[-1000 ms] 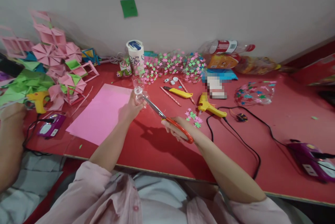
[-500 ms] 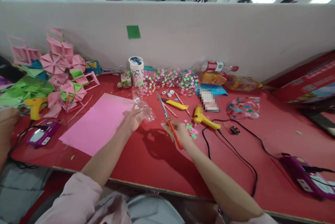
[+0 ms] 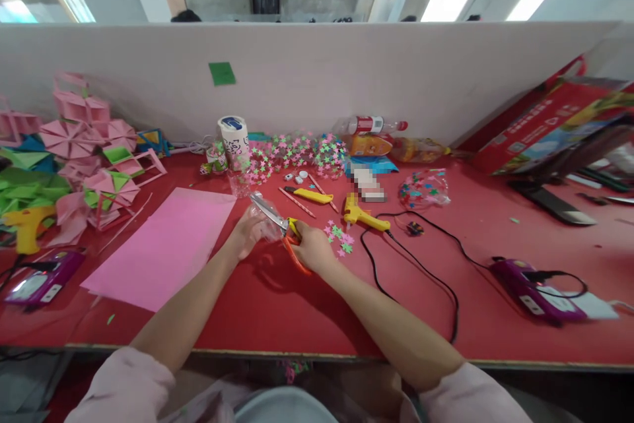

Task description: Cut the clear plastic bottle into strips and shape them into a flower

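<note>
My left hand [image 3: 244, 235] is closed around a crumpled piece of clear plastic [image 3: 270, 230], possibly cut from a bottle; its exact kind is hard to make out. In my right hand [image 3: 313, 246] is a pair of scissors [image 3: 271, 213] with orange and yellow handles, its blades pointing up and left over the plastic. Whether the blades are biting into the plastic cannot be seen. Pink paper [image 3: 161, 248] lies left of my left hand. Loose pink and green stars [image 3: 339, 238] lie just right of my right hand, and a yellow utility knife [image 3: 313, 195] beyond it.
A yellow glue gun [image 3: 369, 218] with a black cord lies to the right, near a purple power box [image 3: 529, 291]. Star-filled clear plastic [image 3: 297, 152], a white canister [image 3: 232, 139] and bottles [image 3: 369, 125] line the partition. Folded pink paper shapes [image 3: 82, 139] are piled left.
The scissors have come left to the clear plastic, and their handles are now spread apart. My view has turned somewhat right and tilted up.
</note>
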The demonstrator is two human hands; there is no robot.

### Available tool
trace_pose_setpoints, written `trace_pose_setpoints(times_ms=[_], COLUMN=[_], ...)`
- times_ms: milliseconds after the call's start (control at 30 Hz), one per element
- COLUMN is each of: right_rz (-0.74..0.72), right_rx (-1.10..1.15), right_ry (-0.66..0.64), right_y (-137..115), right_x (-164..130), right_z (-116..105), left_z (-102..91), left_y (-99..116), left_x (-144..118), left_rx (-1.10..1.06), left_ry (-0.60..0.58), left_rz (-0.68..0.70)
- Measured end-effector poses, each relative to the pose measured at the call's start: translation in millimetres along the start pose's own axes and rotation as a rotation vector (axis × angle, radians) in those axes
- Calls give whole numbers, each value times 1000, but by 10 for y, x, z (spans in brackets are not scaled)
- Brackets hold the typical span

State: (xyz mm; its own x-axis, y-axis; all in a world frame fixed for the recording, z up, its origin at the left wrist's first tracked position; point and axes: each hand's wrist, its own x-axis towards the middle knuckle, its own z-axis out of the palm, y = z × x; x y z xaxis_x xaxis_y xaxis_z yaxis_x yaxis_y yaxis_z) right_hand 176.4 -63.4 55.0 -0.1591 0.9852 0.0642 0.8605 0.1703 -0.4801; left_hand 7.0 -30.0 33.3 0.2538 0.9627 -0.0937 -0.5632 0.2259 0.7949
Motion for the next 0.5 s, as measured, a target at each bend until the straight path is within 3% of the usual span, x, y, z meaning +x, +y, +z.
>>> trace_pose_setpoints(times_ms=[133, 267, 400, 500], right_rz=[-6, -3, 64, 82], right_rx=[47, 304, 597, 559], right_ry=[-8, 30, -47, -72], right_y=[36, 57, 34, 13], right_x=[21, 31, 56, 91], right_z=[37, 47, -98, -222], left_z=[18, 46, 117, 213], left_y=[-33, -75, -61, -45], left_x=[12, 35, 87, 150], left_rx=[-41, -13, -40, -41], left_ry=[20, 88, 117, 149], left_rz=[-25, 41, 127, 111])
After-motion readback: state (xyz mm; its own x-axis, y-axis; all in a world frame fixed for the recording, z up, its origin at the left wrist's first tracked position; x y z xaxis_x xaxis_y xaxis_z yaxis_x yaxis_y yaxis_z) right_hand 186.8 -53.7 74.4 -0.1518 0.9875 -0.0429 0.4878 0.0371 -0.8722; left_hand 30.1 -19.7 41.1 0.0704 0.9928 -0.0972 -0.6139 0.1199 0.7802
